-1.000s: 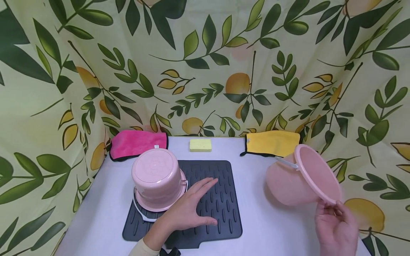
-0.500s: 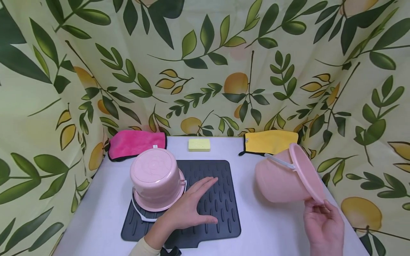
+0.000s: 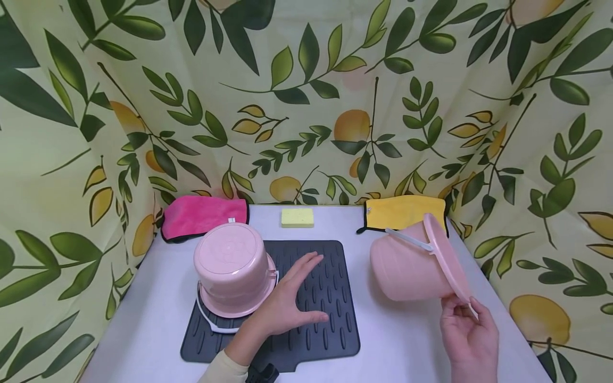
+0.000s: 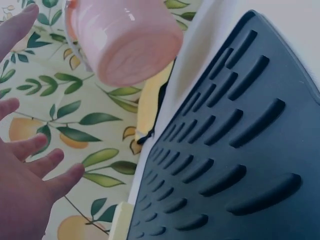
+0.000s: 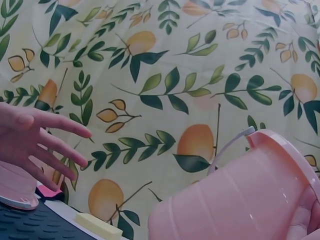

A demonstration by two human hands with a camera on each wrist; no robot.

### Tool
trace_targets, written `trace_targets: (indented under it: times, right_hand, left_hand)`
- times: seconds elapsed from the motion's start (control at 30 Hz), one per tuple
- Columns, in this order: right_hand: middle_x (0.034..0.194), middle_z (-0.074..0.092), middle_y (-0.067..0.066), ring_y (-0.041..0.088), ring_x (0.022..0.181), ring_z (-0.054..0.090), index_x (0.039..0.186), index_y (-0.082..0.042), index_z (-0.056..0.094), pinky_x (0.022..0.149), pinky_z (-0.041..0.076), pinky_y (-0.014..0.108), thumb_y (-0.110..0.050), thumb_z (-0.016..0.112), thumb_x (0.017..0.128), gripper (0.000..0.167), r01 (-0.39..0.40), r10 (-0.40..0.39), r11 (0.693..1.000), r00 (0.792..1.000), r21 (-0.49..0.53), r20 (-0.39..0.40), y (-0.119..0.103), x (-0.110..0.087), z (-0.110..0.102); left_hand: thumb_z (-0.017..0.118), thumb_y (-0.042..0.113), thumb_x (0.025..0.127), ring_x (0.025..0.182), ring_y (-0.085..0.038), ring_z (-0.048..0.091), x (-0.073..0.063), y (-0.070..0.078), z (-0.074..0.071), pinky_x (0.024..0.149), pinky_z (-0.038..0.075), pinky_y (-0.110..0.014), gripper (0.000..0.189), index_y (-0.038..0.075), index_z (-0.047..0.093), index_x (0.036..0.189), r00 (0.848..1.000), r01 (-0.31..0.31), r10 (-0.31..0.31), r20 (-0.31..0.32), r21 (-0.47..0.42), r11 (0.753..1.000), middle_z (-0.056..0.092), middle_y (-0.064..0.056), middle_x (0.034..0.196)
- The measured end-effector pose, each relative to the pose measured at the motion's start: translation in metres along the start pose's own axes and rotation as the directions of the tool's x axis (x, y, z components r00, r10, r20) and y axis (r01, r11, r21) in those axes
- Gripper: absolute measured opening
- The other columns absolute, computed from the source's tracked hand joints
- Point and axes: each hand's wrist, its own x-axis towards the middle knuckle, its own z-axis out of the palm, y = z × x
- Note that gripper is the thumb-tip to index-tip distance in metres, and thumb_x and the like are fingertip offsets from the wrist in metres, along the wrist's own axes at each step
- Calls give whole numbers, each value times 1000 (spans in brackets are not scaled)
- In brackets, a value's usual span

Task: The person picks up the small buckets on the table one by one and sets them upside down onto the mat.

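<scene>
A pink bucket [image 3: 407, 266] is tilted on its side in the air at the right, its mouth turned to the right. My right hand [image 3: 469, 332] grips the lower part of its rim, and its white handle [image 3: 409, 240] lies across the side. My left hand [image 3: 282, 311] hovers over the dark drying mat [image 3: 330, 298] with fingers spread and thumb apart, holding nothing. Close behind that wrist, a second pink bucket [image 3: 232, 266] stands upside down on the mat's left part. In the right wrist view the tilted bucket [image 5: 230, 200] fills the lower right corner.
Along the back of the white table [image 3: 383, 340] lie a pink cloth [image 3: 203, 215], a yellow sponge [image 3: 297, 217] and a yellow cloth [image 3: 399, 213]. The tilted bucket overlaps the yellow cloth in the head view. A leaf-patterned curtain [image 3: 306, 143] encloses the back and sides.
My right hand has carried the tilted bucket leftward, and its mouth has turned further from view. My left hand has stayed nearly in place, fingers spread.
</scene>
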Motion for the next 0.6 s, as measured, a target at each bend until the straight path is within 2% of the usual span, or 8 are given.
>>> trace_targets:
  times: [0.17,0.33,0.53,0.6]
  right_hand:
    - [139,57,3,20,123,61,147,-22,51,98,54,24,-4,62,108,44,-46,46,999,999,0,21,9,-3,-3]
    - [138,57,4,19,119,62,144,-16,52,96,55,24,-5,64,107,40,-92,93,996,995,-6,35,14,-4,-7]
    - [142,56,3,17,121,61,147,-16,51,95,54,21,-5,63,108,42,-114,114,993,993,-3,43,18,-4,-9]
    - [142,56,4,18,122,61,148,-16,51,95,55,22,-4,64,108,43,-127,127,992,991,10,37,19,-5,-9]
  left_hand:
    - [90,55,83,162,-23,22,3,-2,3,116,36,-72,110,52,23,169,1000,-17,17,-18,-17,1000,14,19,177]
    - [92,55,81,162,-26,23,7,-6,7,117,34,-74,114,52,21,170,1000,-24,24,-20,-24,999,14,16,178]
    - [95,50,80,162,-29,24,14,-12,14,116,34,-74,117,51,21,171,999,-32,30,-24,-65,997,16,7,180]
    - [95,47,80,160,-33,29,17,-14,17,116,37,-72,117,50,22,171,999,-30,28,-21,-97,995,17,5,180]
